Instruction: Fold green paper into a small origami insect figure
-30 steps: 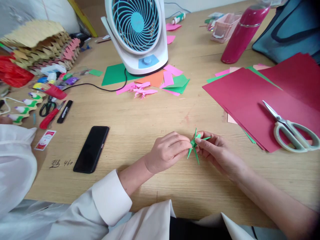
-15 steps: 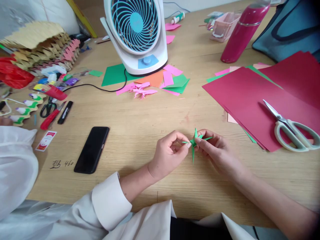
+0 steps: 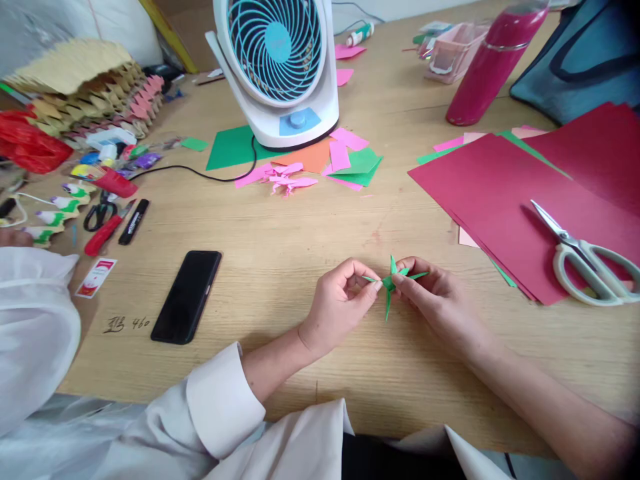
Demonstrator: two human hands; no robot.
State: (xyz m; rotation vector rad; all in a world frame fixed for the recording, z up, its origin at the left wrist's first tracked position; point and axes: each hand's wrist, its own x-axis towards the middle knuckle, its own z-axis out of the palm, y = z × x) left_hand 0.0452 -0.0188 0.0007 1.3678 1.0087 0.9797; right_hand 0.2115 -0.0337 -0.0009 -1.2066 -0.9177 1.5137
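Note:
A small green folded-paper figure [image 3: 388,283] with several thin pointed limbs is held up between my two hands, a little above the wooden table. My left hand [image 3: 336,303] pinches one narrow point at its left side between thumb and forefinger. On the other side, my right hand [image 3: 431,291] grips the body, the thumb pressed on top and the fingers curled behind. Part of the figure is hidden by the right fingers. Farther back lie pink folded-paper figures [image 3: 290,181] of a similar spiky shape.
A white fan [image 3: 300,130] stands at the back on coloured paper. Scissors [image 3: 575,257] rest on red sheets [image 3: 480,180] at right, with a magenta bottle [image 3: 493,70] behind. Left are a phone [image 3: 186,297], a red-handled knife [image 3: 106,233] and another person's white sleeve [image 3: 35,320].
The camera view has shifted slightly. Both hands keep their hold on the green paper figure, whose left and lower points have tilted a little.

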